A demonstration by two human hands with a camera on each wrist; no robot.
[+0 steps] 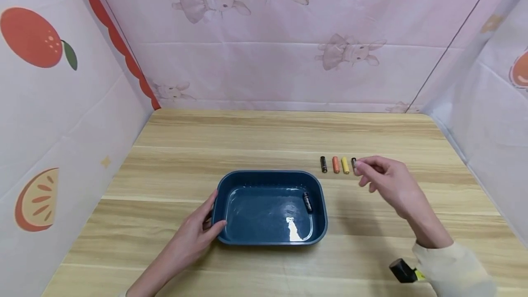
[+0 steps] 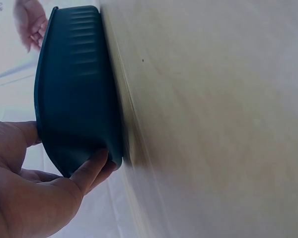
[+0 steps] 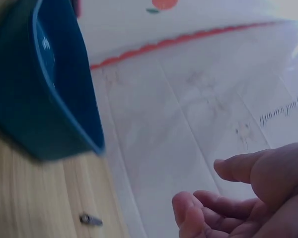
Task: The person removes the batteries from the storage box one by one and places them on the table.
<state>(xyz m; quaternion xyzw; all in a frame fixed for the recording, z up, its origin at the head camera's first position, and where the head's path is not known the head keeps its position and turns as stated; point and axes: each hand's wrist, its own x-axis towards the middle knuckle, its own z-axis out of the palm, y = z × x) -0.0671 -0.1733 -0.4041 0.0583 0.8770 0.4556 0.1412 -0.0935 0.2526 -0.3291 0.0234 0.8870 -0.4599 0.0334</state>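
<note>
A deep blue rectangular dish [image 1: 264,243] with rounded corners sits on the table, and one black battery [image 1: 307,202] lies inside near its right wall. My left hand [image 1: 194,235] grips the dish's left end; in the left wrist view, digits press the rim and outer wall. Right of the dish, a row holds a black battery [image 1: 323,164], an orange battery [image 1: 336,165], a yellow battery [image 1: 345,165] and another dark battery [image 1: 354,163]. My right hand [image 1: 387,180] is by that last one, partly covering it. The right wrist view shows its thumb and fingers apart, nothing between them.
The wooden table [image 1: 165,150] reaches a pink rabbit-print curtain [image 1: 268,72] behind. White fruit-print sheets [image 1: 82,118] hang at the sides. A small black block [image 1: 402,270] on a yellow-green strip shows beside the right sleeve [image 1: 453,269].
</note>
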